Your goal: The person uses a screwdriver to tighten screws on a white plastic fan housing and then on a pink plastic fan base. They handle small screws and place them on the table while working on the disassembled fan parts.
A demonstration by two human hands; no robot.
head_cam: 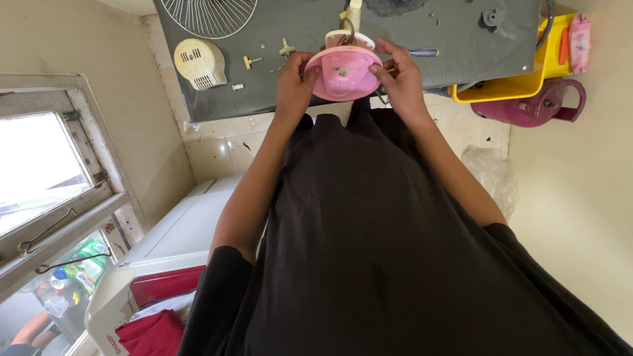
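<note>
The pink round plastic base (pixel 343 73) was held above the near edge of the grey mat (pixel 301 27), between the two hands, its flat circular face turned up toward the camera; it was smooth, glossy and shallow, with a small pale fitting near its middle, and its broad axis ran left to right from one hand to the other. The left hand (pixel 293 82) was closed on the left rim, thumb curled over the top edge and fingers behind; the right hand (pixel 398 76) was closed on the right rim in the same way, thumb and forefinger pinching the edge; neither hand was nearer than the other, since both touched it, one at each side. Just beyond it a cream plastic stem (pixel 354 10) rose away from the rim; whether it was joined to the pink part could not be told.

Farther out on the mat lay a cream vented motor cover (pixel 199 63), dome-shaped and ribbed, well to the left; a white wire fan guard (pixel 210 9) of thin radial spokes lay beyond it; small screws and pegs were scattered between. To the right, off the mat, stood a yellow plastic bin (pixel 535 80), and just beside it a dark magenta jug (pixel 536 105).
</note>
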